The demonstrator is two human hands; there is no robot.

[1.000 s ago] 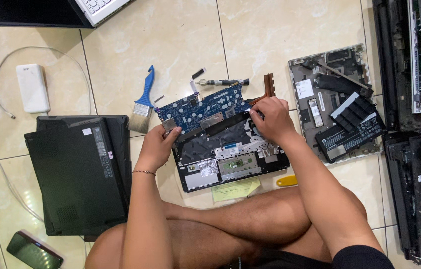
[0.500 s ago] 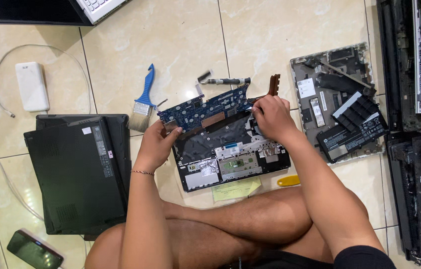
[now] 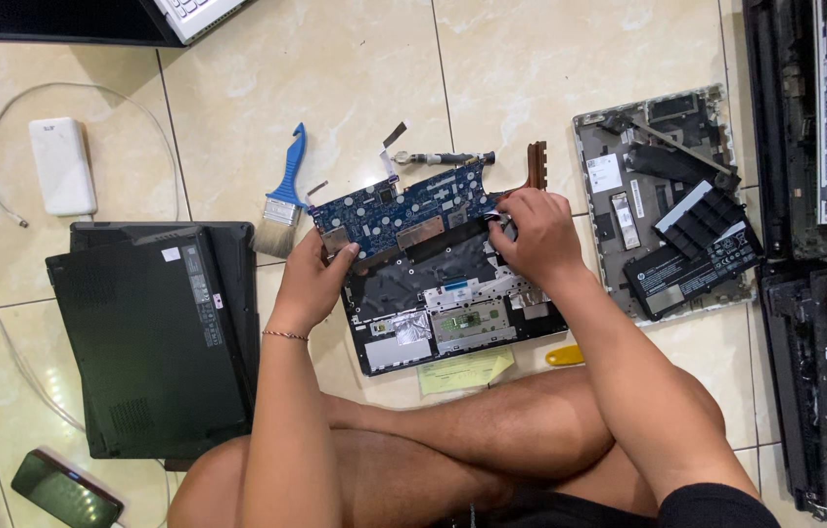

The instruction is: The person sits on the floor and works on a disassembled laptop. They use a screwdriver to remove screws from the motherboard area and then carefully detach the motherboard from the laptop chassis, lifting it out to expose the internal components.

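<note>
I sit cross-legged on a tiled floor over an opened laptop base (image 3: 452, 323). My left hand (image 3: 313, 282) grips the left end of a blue motherboard (image 3: 394, 207), and my right hand (image 3: 536, 235) grips its right end. The board is tilted up off the base along its far edge. A copper heat pipe (image 3: 536, 161) sticks out past my right hand. A screwdriver (image 3: 443, 157) lies on the floor just beyond the board.
A blue-handled brush (image 3: 283, 196) lies left of the board. A closed black laptop (image 3: 154, 332) is at my left, a grey bottom cover with a battery (image 3: 672, 210) at my right, more opened laptops (image 3: 814, 244) at the far right. A white power bank (image 3: 61, 166), a phone (image 3: 66, 489), a yellow pry tool (image 3: 565, 355).
Both hands have lifted the blue motherboard up and away from the laptop base; it now sits higher and further from me than a second ago.
</note>
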